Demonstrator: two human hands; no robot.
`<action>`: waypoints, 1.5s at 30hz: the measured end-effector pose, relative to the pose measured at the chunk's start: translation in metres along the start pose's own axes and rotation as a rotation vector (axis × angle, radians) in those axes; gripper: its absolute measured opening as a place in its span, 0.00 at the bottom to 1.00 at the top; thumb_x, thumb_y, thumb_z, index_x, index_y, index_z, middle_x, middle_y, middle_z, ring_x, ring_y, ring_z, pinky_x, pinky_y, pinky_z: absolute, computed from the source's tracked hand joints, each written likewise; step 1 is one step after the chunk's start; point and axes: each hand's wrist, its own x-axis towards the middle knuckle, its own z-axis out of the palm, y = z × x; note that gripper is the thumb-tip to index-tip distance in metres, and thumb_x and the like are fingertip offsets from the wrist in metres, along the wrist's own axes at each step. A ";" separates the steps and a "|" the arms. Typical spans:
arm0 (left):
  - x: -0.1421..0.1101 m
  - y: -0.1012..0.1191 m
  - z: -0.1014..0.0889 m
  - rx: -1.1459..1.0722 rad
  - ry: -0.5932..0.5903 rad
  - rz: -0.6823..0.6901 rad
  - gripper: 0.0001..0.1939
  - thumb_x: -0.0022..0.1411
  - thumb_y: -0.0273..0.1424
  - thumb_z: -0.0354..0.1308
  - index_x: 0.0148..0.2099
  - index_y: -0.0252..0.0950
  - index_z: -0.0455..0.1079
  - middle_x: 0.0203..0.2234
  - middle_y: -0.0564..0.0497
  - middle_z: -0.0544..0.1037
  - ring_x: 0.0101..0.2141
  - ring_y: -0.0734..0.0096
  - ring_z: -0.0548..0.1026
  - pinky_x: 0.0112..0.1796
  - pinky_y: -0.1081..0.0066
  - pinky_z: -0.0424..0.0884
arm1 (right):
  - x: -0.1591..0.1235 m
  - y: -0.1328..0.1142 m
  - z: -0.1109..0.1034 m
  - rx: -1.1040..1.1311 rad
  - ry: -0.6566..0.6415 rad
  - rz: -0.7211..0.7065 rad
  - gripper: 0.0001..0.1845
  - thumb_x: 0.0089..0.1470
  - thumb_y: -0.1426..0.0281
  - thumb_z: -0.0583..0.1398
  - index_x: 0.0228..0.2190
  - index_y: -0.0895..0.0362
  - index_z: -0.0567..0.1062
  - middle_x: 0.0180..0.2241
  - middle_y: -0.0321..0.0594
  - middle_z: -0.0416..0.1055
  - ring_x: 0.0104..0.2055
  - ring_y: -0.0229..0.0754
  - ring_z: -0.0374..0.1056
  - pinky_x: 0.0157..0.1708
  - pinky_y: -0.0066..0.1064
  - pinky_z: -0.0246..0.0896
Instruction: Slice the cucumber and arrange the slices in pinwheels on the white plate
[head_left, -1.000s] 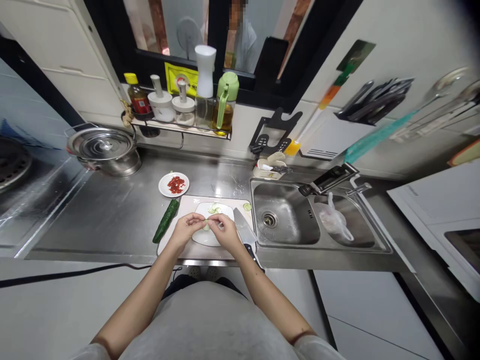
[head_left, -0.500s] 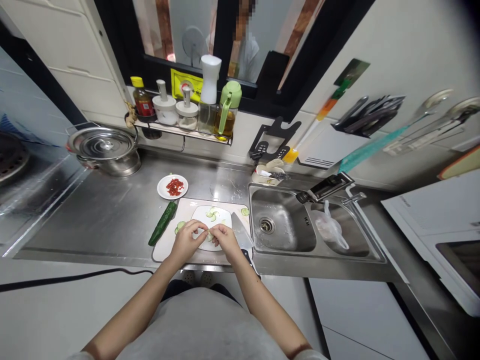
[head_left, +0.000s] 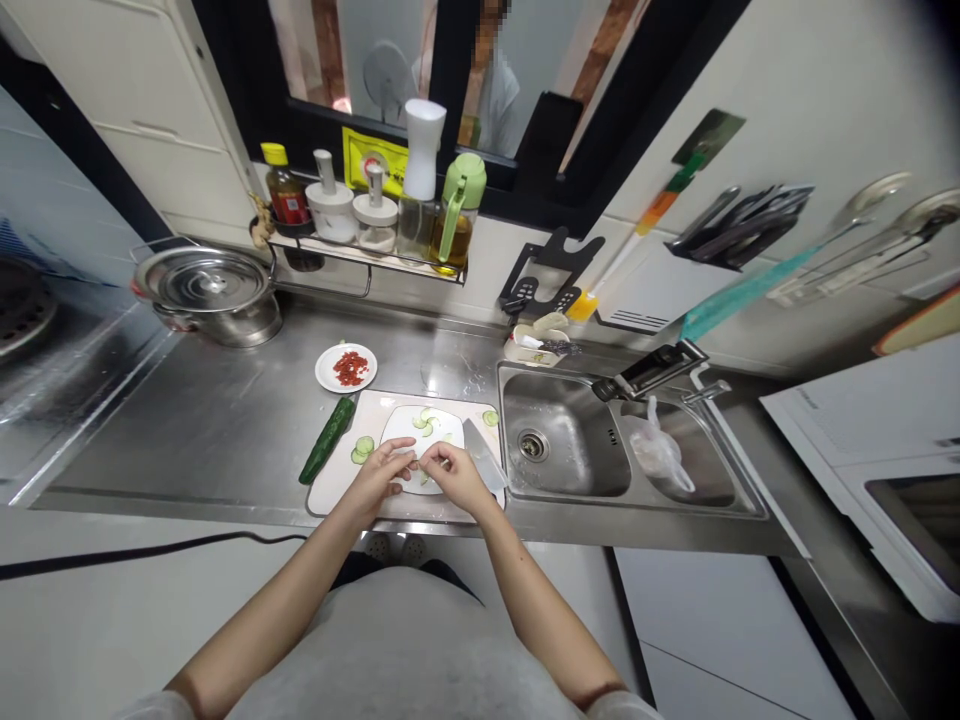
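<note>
Above a white square plate (head_left: 397, 424), my left hand (head_left: 381, 478) is turned partly palm-up with its fingers apart. Close to its fingertips, my right hand (head_left: 456, 478) is closed in a pinch; whatever it holds is too small to make out. Thin curved cucumber pieces (head_left: 426, 421) lie on the plate, which rests on a pale cutting board (head_left: 337, 492). Round cucumber slices (head_left: 363, 449) lie on the board left of the plate. A knife (head_left: 484, 455) lies to the right, its handle mostly hidden by my right wrist. A whole cucumber (head_left: 327, 440) lies at the board's left edge.
A small plate (head_left: 324, 370) of chopped red pieces sits behind the board. A lidded steel pot (head_left: 240, 318) stands at the back left. The sink (head_left: 570, 440) borders the board on the right. Above the counter hangs a rack (head_left: 345, 252) with bottles and jars.
My left hand has loosened from a pinch, and its fingers have spread. My right hand stays pinched but has turned a little. The knife's handle has become mostly covered.
</note>
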 end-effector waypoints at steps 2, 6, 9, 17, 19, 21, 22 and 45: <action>0.001 0.000 0.000 0.028 0.022 0.030 0.33 0.42 0.43 0.68 0.51 0.38 0.68 0.25 0.57 0.71 0.25 0.79 0.68 0.24 0.78 0.56 | -0.001 0.003 0.001 0.002 0.000 0.014 0.09 0.51 0.65 0.59 0.25 0.57 0.73 0.26 0.35 0.72 0.28 0.35 0.64 0.30 0.27 0.56; 0.006 -0.008 -0.001 0.036 0.026 0.075 0.33 0.41 0.41 0.69 0.50 0.37 0.69 0.24 0.58 0.68 0.23 0.81 0.64 0.24 0.78 0.55 | -0.001 0.011 0.004 0.037 0.024 0.036 0.08 0.49 0.67 0.59 0.23 0.57 0.72 0.24 0.33 0.70 0.28 0.35 0.63 0.30 0.26 0.57; 0.010 -0.015 -0.002 0.061 0.007 0.120 0.33 0.41 0.42 0.69 0.50 0.36 0.70 0.24 0.58 0.67 0.22 0.82 0.62 0.23 0.78 0.53 | -0.003 0.017 0.007 0.068 0.055 0.082 0.07 0.47 0.68 0.59 0.21 0.57 0.71 0.22 0.33 0.69 0.26 0.34 0.62 0.29 0.26 0.57; 0.012 -0.031 0.003 0.134 0.004 0.201 0.31 0.43 0.41 0.68 0.50 0.34 0.71 0.25 0.57 0.67 0.25 0.81 0.64 0.29 0.76 0.60 | -0.017 0.029 0.009 0.235 0.053 0.378 0.11 0.45 0.62 0.61 0.23 0.56 0.68 0.16 0.30 0.65 0.19 0.34 0.63 0.17 0.23 0.54; 0.015 -0.038 0.005 0.138 -0.011 0.186 0.30 0.43 0.40 0.67 0.50 0.34 0.71 0.26 0.57 0.68 0.25 0.80 0.65 0.30 0.75 0.62 | -0.021 0.034 0.007 0.268 0.040 0.458 0.13 0.46 0.60 0.62 0.24 0.55 0.67 0.16 0.30 0.66 0.17 0.34 0.65 0.15 0.22 0.52; 0.021 -0.045 0.006 0.145 -0.022 0.178 0.30 0.43 0.39 0.67 0.49 0.34 0.71 0.26 0.57 0.68 0.25 0.80 0.65 0.30 0.75 0.62 | -0.023 0.040 0.003 0.267 0.043 0.487 0.15 0.46 0.58 0.62 0.25 0.55 0.66 0.16 0.30 0.67 0.17 0.34 0.65 0.14 0.21 0.51; 0.025 -0.049 0.007 0.156 -0.021 0.184 0.29 0.43 0.39 0.67 0.49 0.33 0.71 0.25 0.57 0.68 0.25 0.80 0.65 0.30 0.76 0.62 | -0.023 0.044 0.001 0.249 0.050 0.485 0.15 0.46 0.58 0.62 0.25 0.55 0.66 0.16 0.30 0.66 0.17 0.34 0.65 0.14 0.21 0.51; 0.102 -0.047 0.037 1.039 0.186 0.209 0.09 0.53 0.35 0.61 0.37 0.41 0.75 0.33 0.52 0.79 0.33 0.68 0.73 0.31 0.73 0.59 | 0.043 0.079 -0.042 -0.748 0.083 0.204 0.02 0.54 0.71 0.60 0.31 0.56 0.74 0.27 0.38 0.71 0.31 0.39 0.64 0.32 0.27 0.51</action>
